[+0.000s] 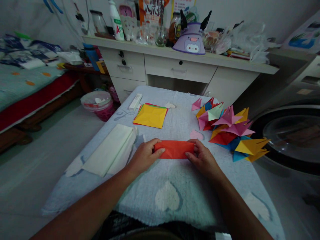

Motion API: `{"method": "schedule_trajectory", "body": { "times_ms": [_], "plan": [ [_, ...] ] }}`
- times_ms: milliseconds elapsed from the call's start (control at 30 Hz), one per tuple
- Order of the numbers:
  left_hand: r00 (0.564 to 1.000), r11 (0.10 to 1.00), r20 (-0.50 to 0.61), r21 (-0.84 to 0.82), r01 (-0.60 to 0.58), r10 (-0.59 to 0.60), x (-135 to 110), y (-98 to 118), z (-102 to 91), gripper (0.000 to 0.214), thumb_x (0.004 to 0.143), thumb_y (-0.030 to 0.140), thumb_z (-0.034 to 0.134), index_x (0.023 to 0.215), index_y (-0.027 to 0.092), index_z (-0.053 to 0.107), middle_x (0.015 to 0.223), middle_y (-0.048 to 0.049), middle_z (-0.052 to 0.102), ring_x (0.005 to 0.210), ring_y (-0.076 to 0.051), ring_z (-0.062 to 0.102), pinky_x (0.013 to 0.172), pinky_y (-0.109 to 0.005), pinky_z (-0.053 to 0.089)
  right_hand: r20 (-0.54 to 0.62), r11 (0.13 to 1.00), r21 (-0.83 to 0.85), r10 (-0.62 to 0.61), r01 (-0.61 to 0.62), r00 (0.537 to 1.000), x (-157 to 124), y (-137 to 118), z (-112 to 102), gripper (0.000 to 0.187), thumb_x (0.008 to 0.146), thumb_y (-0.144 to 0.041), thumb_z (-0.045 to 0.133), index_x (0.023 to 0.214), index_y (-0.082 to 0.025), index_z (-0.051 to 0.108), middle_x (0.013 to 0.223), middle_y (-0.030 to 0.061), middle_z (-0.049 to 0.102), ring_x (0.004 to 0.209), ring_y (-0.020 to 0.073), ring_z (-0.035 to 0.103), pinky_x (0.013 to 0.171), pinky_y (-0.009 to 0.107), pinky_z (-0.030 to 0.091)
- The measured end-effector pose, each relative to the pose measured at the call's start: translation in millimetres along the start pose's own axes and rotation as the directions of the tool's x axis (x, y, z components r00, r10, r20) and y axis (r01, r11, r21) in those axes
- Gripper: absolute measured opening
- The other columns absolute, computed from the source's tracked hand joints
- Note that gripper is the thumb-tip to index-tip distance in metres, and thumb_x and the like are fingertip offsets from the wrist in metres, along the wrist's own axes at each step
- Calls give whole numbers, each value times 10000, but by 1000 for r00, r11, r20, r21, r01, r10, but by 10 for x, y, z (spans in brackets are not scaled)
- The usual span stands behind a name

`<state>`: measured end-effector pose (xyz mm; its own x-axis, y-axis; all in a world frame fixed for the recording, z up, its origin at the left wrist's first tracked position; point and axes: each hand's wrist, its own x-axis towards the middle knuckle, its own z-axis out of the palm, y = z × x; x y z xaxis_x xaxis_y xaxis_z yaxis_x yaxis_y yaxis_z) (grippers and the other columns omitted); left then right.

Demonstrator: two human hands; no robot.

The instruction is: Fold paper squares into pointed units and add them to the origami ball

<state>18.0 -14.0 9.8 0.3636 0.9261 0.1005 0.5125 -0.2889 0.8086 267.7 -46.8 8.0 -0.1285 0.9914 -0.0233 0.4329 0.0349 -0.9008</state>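
Observation:
A sheet of red-orange origami paper point(175, 149), folded into a long rectangle with faint creases, is stretched between my two hands above the cloth-covered table. My left hand point(147, 154) pinches its left end, thumb on the near face and fingers behind. At the other end, my right hand point(202, 156) grips the paper the same way. Beyond my left hand lies a stack of square coloured paper point(150, 115), yellow on top. Many folded pointed paper shapes point(228, 126) in pink, yellow, red and blue are heaped to the right.
A folded pale cloth or paper point(110, 150) lies left on the table point(167, 196), with a small white box point(135, 101) behind it. A white drawer cabinet point(175, 65) stands beyond. A pink bin point(100, 103) is at left, a front-loading washing machine point(290, 133) at right.

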Motion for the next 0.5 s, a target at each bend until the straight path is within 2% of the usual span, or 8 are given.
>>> {"method": "schedule_trajectory", "body": {
  "times_ms": [67, 167, 300, 400, 500],
  "plan": [
    [999, 997, -27, 71, 28, -26, 17, 4, 39, 135, 857, 314, 582, 908, 199, 630, 706, 32, 602, 630, -142, 539, 604, -250, 377, -76, 996, -93, -3, -4, 997, 16, 23, 29, 485, 797, -250, 580, 1258, -207, 432, 722, -44, 554, 602, 136, 552, 543, 239, 411],
    [999, 967, -32, 256, -8, 16, 54, 4, 59, 69, 828, 259, 600, 829, 191, 613, 747, 1, 609, 702, -172, 557, 672, -286, 394, -168, 959, -284, -32, -17, 985, 33, 36, 69, 606, 778, -233, 574, 1350, -173, 381, 652, -73, 462, 545, 127, 486, 516, 234, 355],
    [996, 885, -28, 462, -60, 83, 102, -11, 60, 64, 800, 244, 620, 786, 182, 620, 906, -59, 616, 893, -239, 567, 816, -375, 404, -216, 912, -408, -56, -38, 975, 34, 31, 150, 683, 768, -226, 559, 1412, -159, 338, 669, -53, 519, 538, 134, 497, 524, 241, 358],
    [996, 887, -64, 462, -27, 64, 130, -24, 74, 116, 765, 247, 646, 864, 191, 621, 1015, -73, 613, 995, -268, 549, 873, -409, 400, -260, 879, -472, -72, -62, 963, 25, 47, 207, 720, 762, -239, 566, 1437, -164, 329, 728, -13, 583, 556, 151, 523, 543, 261, 396],
    [993, 914, -111, 405, 9, 39, 155, -41, 97, 299, 736, 230, 655, 1026, 209, 588, 1117, -72, 612, 1100, -285, 522, 919, -423, 388, -273, 857, -512, -105, -52, 956, 22, 90, 221, 770, 753, -257, 591, 1461, -144, 310, 812, 39, 622, 633, 186, 565, 614, 311, 465]
  ]
}}
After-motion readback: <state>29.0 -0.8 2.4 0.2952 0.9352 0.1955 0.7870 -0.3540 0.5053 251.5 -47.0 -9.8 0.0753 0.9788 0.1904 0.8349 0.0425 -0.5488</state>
